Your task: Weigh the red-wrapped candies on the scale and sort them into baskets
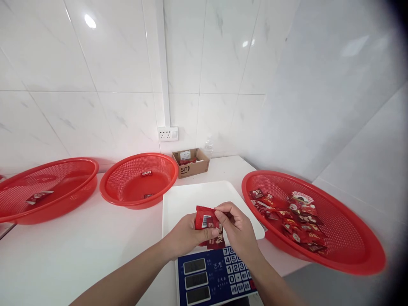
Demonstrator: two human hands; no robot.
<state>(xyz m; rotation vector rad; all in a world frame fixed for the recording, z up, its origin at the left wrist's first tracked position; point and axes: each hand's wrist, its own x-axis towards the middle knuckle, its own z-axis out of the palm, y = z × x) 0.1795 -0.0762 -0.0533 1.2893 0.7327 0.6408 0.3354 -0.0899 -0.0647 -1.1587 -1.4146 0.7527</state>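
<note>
My left hand is closed round small red snack packets, its thumb pressed across their front. A barcode shows on one packet, and a darker red one overlaps it. My right hand pinches the upper right edge of the packets between thumb and fingertips. Both hands are above the front of a white weighing platform. Below them is the scale's blue panel, with number keys and three dark displays; my right wrist hides some keys.
Right of the scale, a red basket holds several red packets. Two red baskets stand on the left: the nearer-to-centre basket has two small packets, the far-left basket one. An open cardboard box sits by the wall, below a socket.
</note>
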